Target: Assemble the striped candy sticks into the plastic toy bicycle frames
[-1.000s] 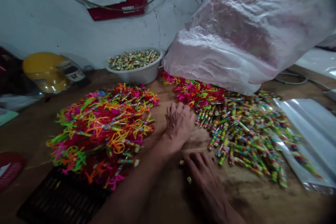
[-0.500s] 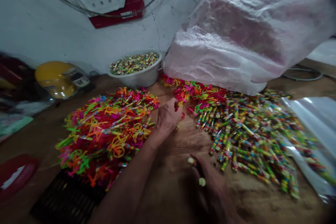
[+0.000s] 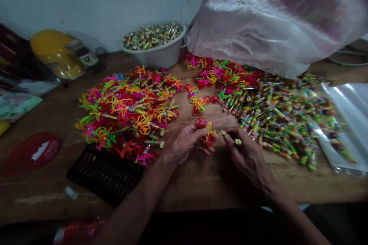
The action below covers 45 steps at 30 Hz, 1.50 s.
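My left hand (image 3: 185, 143) pinches a small plastic toy bicycle (image 3: 209, 133) with a yellow frame and red wheels, above the table. Close by on the right, my right hand (image 3: 251, 159) is curled around slim candy-filled tubes (image 3: 238, 142); pale ends poke out between the fingers, and the rest is hidden by the hand. To the left lies a heap of bright toy bicycles (image 3: 120, 111) mixed with tubes. On the right spreads a pile of clear tubes with coloured filling (image 3: 270, 118). A few loose toy bicycles (image 3: 199, 103) lie just beyond my left hand.
A white basin (image 3: 161, 56) full of short pieces stands by the wall. Behind the right pile bulges a large translucent plastic bag (image 3: 258, 38). There are also a black slotted tray (image 3: 106, 172), a red fan-shaped item (image 3: 31, 153), a yellow helmet (image 3: 54, 53) and clear plastic sheeting (image 3: 353, 122).
My left hand has drawn back from the far bicycles toward me, now with a toy bicycle in its fingers. My right hand has come up beside it. The view has tilted downward.
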Motion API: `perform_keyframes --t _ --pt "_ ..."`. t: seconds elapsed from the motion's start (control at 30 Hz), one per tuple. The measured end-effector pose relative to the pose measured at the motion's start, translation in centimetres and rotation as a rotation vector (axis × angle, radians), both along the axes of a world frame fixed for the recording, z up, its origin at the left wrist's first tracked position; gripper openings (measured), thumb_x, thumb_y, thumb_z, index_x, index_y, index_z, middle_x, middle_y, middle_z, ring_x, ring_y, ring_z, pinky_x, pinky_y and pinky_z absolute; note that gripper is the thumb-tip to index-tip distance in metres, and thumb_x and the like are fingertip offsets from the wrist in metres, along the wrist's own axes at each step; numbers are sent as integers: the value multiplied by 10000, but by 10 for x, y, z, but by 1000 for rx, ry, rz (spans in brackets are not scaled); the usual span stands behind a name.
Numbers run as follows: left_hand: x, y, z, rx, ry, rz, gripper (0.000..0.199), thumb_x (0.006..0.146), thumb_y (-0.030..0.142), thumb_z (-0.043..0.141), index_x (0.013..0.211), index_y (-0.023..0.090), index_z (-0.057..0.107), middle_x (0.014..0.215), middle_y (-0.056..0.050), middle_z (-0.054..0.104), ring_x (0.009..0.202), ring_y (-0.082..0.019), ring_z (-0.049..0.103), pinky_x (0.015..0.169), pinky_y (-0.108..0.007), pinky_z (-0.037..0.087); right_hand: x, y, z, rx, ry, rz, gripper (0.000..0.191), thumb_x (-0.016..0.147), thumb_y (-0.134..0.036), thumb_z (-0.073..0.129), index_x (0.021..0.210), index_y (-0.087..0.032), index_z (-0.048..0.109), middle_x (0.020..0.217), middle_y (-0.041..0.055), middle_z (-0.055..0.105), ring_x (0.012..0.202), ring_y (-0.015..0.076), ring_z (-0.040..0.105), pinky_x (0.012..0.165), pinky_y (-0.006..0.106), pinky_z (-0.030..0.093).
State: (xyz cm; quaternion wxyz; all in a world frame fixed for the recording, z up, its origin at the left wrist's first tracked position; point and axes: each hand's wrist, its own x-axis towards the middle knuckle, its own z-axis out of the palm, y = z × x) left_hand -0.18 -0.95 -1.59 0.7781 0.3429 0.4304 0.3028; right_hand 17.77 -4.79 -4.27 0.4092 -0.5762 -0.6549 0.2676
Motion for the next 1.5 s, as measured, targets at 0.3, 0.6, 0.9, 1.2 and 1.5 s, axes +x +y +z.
perform_keyframes --t 0.3,0.6,0.9,1.2,1.5 --pt "18 -12 -3 297 390 -39 166 738 255 543 870 162 577 682 19 575 515 -95 555 493 -207 433 9 4 17 7 3 -88 246 825 -352 559 1010 -195 595 759 16 612 649 136 555 582 241 433" --pt "28 0 -7 312 386 -112 235 701 357 648 772 141 588 640 18 558 521 -75 487 461 -184 365 19 4 16 -159 77 96 139 830 -303 544 855 -200 634 773 7 649 676 131 579 625 236 444" --pt "17 -14 -18 -55 -19 109 226 715 229 679 863 83 589 712 -25 601 523 -62 540 440 -157 425 -3 -9 -1 -59 117 79 161 861 -312 513 927 -197 605 828 24 627 748 151 577 695 258 448" --pt "13 -21 -11 -39 -27 21 199 746 236 631 862 119 519 733 -46 636 527 -131 612 439 -201 460 17 -8 9 -98 64 52 211 854 -330 536 972 -205 658 901 30 677 804 160 620 696 260 473" --pt "8 -17 -9 4 1 107 178 760 212 642 868 97 559 712 -52 648 549 -115 600 512 -220 493 16 -11 8 -153 100 5 213 878 -342 491 967 -201 623 843 28 647 735 137 593 611 223 460"
